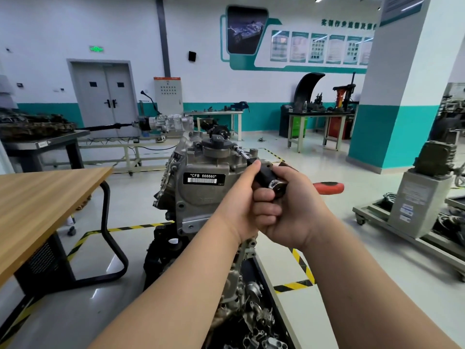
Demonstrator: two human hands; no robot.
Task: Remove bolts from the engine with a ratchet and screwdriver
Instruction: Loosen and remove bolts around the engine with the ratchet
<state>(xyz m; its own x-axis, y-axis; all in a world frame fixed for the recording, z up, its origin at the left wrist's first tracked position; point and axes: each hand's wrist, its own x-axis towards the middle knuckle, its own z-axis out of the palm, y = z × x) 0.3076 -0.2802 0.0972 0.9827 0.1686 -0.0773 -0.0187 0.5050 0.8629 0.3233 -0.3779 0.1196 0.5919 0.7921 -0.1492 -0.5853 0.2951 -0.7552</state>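
The grey cast-metal engine (201,197) looks matt and slightly rough, topped by a smooth black plastic round cap (218,141) and fronted by a glossy black sticker label (203,178). The red-handled ratchet (276,184) has a shiny chrome metal head and a smooth, plastic-looking grip. The light wood-grain desk (37,205) is matt; the pale grey floor (352,260) is glossy.

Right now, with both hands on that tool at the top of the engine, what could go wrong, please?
The shaft reaches the engine at a slant beside the black cap, so its tip may slip out of its seat. If it slips, the left hand and right hand, clasped round the black handle, could strike the engine. Pulling the red handle sideways might tilt the tool.
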